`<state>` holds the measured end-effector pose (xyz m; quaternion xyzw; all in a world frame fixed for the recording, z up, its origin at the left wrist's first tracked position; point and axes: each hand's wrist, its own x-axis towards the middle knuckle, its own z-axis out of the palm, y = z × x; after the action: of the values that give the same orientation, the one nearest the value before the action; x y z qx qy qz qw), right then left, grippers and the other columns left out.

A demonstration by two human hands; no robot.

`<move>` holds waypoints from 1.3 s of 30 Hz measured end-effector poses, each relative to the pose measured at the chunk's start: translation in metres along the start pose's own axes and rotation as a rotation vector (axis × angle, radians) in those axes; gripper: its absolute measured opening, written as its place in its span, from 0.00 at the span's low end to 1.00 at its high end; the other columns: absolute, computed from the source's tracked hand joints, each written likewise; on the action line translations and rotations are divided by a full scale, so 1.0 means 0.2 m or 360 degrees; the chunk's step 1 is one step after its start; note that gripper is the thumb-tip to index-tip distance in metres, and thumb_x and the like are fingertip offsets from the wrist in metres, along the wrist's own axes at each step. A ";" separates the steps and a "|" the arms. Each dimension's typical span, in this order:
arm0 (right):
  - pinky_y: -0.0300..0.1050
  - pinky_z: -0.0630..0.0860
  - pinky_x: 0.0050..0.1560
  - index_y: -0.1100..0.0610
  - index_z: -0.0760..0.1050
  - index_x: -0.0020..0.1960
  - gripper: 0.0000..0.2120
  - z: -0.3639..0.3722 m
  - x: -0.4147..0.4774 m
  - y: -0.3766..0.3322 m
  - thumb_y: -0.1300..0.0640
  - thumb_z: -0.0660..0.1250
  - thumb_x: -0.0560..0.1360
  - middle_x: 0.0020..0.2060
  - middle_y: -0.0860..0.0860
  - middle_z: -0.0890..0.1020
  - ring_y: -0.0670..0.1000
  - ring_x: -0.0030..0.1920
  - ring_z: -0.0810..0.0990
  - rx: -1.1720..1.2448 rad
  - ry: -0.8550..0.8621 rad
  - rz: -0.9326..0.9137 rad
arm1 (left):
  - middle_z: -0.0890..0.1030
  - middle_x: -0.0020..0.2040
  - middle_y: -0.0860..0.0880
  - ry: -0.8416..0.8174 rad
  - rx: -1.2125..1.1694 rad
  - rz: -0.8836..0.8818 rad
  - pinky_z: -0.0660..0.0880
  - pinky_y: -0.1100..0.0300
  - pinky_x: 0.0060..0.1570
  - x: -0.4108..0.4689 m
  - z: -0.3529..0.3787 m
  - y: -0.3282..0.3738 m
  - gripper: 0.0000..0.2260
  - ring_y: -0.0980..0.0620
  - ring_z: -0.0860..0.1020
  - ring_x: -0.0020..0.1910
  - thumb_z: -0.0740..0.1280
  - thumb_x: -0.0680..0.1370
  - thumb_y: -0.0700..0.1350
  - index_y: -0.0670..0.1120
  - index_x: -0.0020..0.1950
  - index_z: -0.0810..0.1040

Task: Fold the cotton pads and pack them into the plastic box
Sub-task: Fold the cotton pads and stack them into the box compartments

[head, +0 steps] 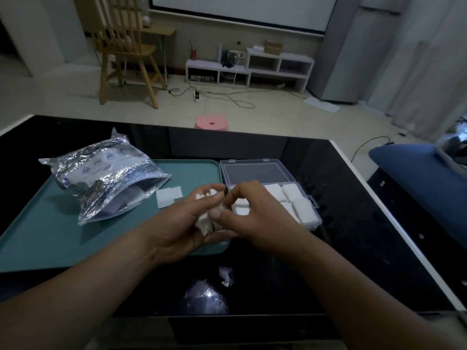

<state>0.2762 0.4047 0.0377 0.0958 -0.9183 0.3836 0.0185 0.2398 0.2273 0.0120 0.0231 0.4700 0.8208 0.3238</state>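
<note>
Cotton pad (pixel 203 222) sits between left grip (pixel 177 223) and right grip (pixel 252 213), both grasping it.

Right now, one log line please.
left hand, right hand: pinch white cotton pad | clear plastic box: open, partly filled | teal tray: flat pads

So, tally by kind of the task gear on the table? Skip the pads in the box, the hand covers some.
Tray: 1
Bag: 1
Box: 1
Loose pads on tray: 2, overlapping, as best I can tell
Held pad, between left hand and right hand: 1
Total: 6
</note>
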 end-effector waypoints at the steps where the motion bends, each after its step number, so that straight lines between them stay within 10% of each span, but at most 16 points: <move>1: 0.42 0.76 0.54 0.46 0.77 0.49 0.15 0.02 0.00 0.00 0.36 0.72 0.74 0.51 0.44 0.78 0.42 0.53 0.76 -0.0040 0.0061 0.0037 | 0.84 0.46 0.45 0.0037 0.0038 0.0034 0.84 0.51 0.41 -0.01 0.01 -0.01 0.13 0.51 0.84 0.42 0.69 0.77 0.45 0.49 0.61 0.77; 19: 0.32 0.68 0.31 0.51 0.80 0.46 0.09 0.03 0.05 0.06 0.46 0.69 0.81 0.36 0.46 0.83 0.39 0.33 0.79 0.0171 0.0170 0.0438 | 0.81 0.55 0.38 0.0440 0.0305 0.0200 0.84 0.44 0.49 0.12 0.08 -0.03 0.06 0.45 0.83 0.47 0.64 0.83 0.36 0.42 0.59 0.76; 30: 0.61 0.81 0.48 0.60 0.81 0.47 0.10 -0.31 0.16 0.27 0.53 0.69 0.81 0.41 0.58 0.84 0.59 0.42 0.83 0.0137 0.0618 0.0561 | 0.77 0.49 0.38 0.0517 0.0353 0.0256 0.83 0.54 0.38 0.35 0.26 -0.02 0.09 0.45 0.81 0.38 0.61 0.80 0.33 0.43 0.57 0.74; 35: 0.45 0.76 0.32 0.61 0.81 0.49 0.08 -0.48 0.22 0.54 0.56 0.70 0.81 0.43 0.61 0.85 0.51 0.34 0.78 0.0027 0.0639 0.0830 | 0.76 0.47 0.40 0.0649 0.0159 0.0234 0.82 0.57 0.34 0.42 0.26 0.02 0.06 0.48 0.80 0.35 0.63 0.80 0.34 0.41 0.55 0.75; 39: 0.48 0.78 0.39 0.63 0.84 0.47 0.07 -0.41 0.26 0.66 0.58 0.72 0.78 0.44 0.61 0.86 0.53 0.39 0.80 -0.0048 0.0523 0.0867 | 0.77 0.45 0.41 0.0671 0.0114 0.0226 0.82 0.57 0.34 0.43 0.25 0.03 0.04 0.49 0.80 0.34 0.64 0.81 0.36 0.41 0.54 0.75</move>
<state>0.1972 0.5451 0.0097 -0.2173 -0.9004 0.3713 0.0646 0.1858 0.3120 0.0213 -0.1045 0.5535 0.8109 0.1585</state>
